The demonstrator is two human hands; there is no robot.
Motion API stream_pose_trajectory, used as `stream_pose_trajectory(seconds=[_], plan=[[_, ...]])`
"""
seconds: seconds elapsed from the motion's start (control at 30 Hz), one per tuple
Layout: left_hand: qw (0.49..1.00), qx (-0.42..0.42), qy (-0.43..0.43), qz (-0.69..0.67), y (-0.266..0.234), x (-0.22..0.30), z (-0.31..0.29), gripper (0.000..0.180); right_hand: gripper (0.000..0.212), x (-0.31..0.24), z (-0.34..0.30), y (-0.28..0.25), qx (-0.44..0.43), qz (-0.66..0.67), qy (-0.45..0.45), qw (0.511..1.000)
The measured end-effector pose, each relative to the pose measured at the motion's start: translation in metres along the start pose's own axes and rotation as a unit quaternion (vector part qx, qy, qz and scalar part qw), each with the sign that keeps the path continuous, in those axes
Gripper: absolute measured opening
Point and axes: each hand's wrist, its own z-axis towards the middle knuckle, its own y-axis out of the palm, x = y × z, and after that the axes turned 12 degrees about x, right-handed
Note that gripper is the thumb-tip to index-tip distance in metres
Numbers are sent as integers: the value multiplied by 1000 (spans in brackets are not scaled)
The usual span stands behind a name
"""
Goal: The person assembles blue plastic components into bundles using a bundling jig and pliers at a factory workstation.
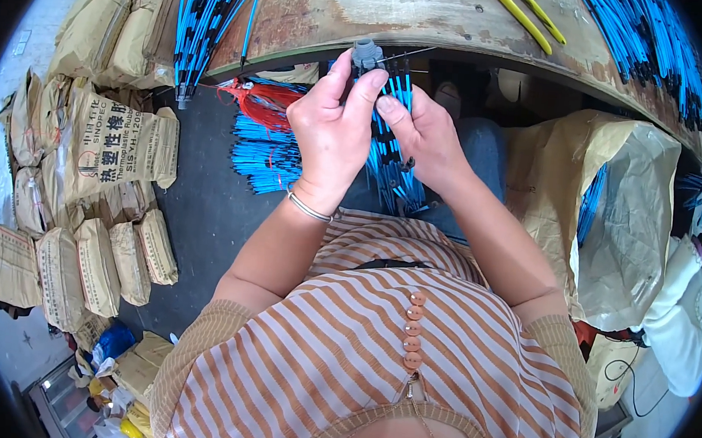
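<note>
Just past the near edge of the workbench, both my hands are raised close together. My left hand is closed, thumb and fingers around a ribbed grey cylindrical fitting. From beside the fitting a thin dark rod sticks out to the right. My right hand is closed on a bundle of thin blue-and-black rods, which hangs between the hands; its thumb presses the bundle near the fitting. My fingers partly hide where the rods and fitting meet.
On the worn wooden workbench lie blue rod bundles and yellow-handled pliers. Below at left are red strands and more blue rods. Brown paper sacks are stacked left; an open paper sack stands right.
</note>
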Motion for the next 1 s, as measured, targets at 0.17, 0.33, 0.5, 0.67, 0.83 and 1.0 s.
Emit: stream_pose_trajectory(seconds=[0.17, 0.33, 0.5, 0.67, 0.83, 1.0], plan=[[999, 0, -27, -47, -5, 0, -2, 34, 23, 16, -7, 6, 141, -38, -194, 970], [996, -3, -53, -78, -16, -7, 0, 37, 25, 17, 3, 1, 60, -107, -186, 975], [997, -10, -29, -77, -28, -14, 4, 37, 21, 4, 17, -4, -86, -173, -98, 976], [998, -28, -3, -60, -35, -17, 11, 38, 21, 1, 20, 3, -76, -181, -144, 970], [998, -33, -11, -58, -34, -11, 12, 36, 28, 7, 16, 10, -10, -186, -232, 955], [999, -24, -27, 27, -29, 1, 8, 30, 22, 9, 10, 13, -7, -238, -283, 929]])
